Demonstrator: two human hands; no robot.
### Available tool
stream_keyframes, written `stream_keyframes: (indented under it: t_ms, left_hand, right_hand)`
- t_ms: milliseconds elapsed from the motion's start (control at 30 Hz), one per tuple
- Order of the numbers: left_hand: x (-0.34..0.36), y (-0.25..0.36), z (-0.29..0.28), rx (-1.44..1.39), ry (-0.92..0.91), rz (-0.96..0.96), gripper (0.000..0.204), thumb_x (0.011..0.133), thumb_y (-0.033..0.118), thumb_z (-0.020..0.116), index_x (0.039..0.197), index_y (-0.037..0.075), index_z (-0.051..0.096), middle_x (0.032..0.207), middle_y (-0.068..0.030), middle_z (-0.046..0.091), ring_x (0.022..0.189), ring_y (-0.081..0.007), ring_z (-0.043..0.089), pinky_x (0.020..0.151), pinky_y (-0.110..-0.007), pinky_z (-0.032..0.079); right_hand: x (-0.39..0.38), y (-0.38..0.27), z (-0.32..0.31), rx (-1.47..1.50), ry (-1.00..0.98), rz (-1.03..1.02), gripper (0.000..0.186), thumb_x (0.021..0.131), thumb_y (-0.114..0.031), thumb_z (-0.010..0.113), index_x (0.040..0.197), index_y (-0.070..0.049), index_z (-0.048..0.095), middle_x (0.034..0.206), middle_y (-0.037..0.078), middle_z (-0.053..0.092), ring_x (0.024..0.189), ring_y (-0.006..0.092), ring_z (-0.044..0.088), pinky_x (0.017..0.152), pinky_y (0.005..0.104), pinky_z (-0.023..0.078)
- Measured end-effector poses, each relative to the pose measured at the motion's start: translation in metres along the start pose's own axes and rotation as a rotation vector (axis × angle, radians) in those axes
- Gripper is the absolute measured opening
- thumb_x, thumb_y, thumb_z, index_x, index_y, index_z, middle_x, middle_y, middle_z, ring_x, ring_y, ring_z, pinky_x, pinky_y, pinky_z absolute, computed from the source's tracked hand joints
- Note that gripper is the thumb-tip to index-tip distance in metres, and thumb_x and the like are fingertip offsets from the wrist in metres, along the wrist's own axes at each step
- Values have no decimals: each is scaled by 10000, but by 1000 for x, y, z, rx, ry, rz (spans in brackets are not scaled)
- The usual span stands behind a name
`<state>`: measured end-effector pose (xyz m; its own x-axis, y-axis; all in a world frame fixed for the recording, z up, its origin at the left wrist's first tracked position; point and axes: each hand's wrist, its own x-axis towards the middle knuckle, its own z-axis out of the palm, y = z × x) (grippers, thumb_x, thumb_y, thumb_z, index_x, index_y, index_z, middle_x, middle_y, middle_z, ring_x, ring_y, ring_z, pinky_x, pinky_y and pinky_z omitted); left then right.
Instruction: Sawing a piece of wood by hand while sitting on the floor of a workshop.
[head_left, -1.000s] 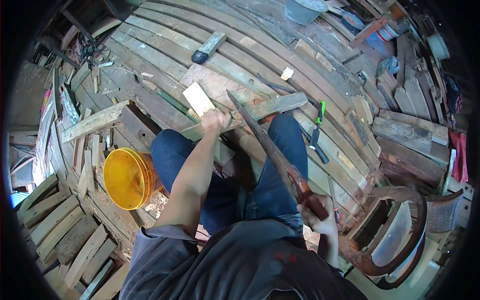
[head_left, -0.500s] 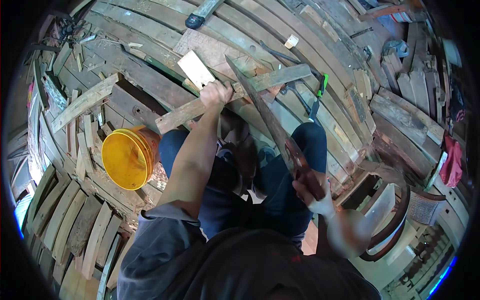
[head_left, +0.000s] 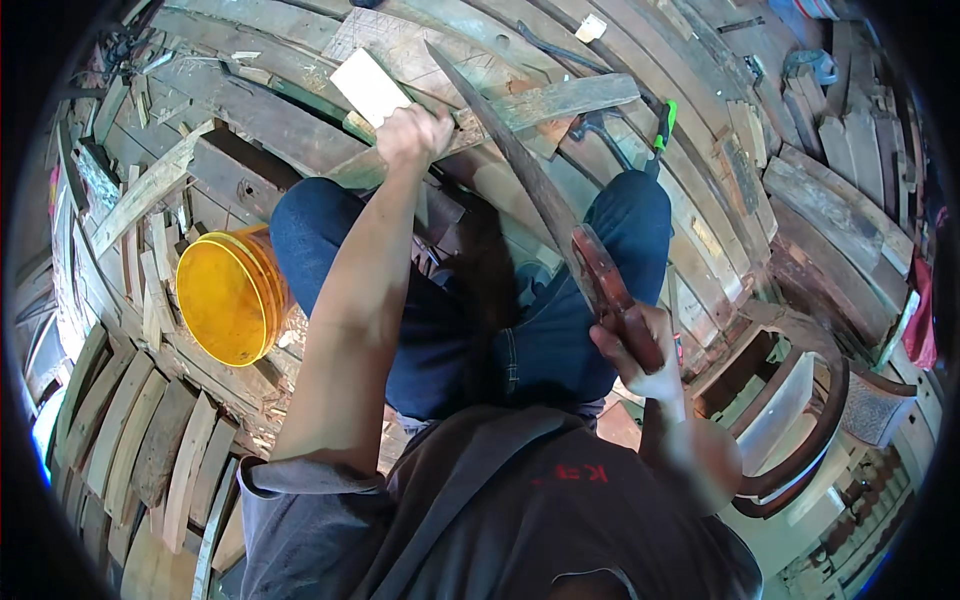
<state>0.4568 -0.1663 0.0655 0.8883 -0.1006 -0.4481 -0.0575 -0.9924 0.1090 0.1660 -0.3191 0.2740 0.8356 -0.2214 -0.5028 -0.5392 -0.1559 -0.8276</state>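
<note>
A pale wooden block sticks out beyond my left hand, which is closed in a fist over it where it meets a long weathered plank. The plank lies crosswise in front of my knees; its left part is partly hidden behind my forearm and knee. My right hand, near my right thigh, is wrapped around the brown wooden handle of a handsaw. Its long rusty blade points up and left and crosses the plank just right of my left fist. Whether the teeth touch the wood, I cannot tell.
A yellow bucket stands left of my knee. Beyond the plank lie a hammer and a tool with a bright green part. Curved wood pieces line the lower left; a chair-like wooden frame is at right.
The whole view has shifted, so the plank, block and saw all sit higher in the picture. Both hands keep their grips, and the blade still crosses the plank near my left fist.
</note>
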Motion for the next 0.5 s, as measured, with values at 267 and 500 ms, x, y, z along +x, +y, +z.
stream_keyframes:
  t_ms: [267, 500]
  left_hand:
    - [-1, -3, 1, -5, -9, 4, 655, 876, 562, 380, 1043, -5, 662, 1004, -252, 662, 947, -359, 666, 827, -409, 526]
    - [4, -3, 5, -22, 10, 16, 644, 869, 556, 377, 1035, 4, 664, 1008, -241, 664, 939, -360, 667, 809, -417, 531]
  right_hand:
    - [-3, 21, -10, 94, -32, -8, 185, 785, -35, 687, 717, -38, 515, 618, 16, 497, 548, 96, 453, 513, 261, 337]
    - [2, 20, 2, 104, -4, -8, 194, 778, -29, 683, 701, -38, 505, 618, 19, 492, 546, 101, 449, 513, 269, 330]
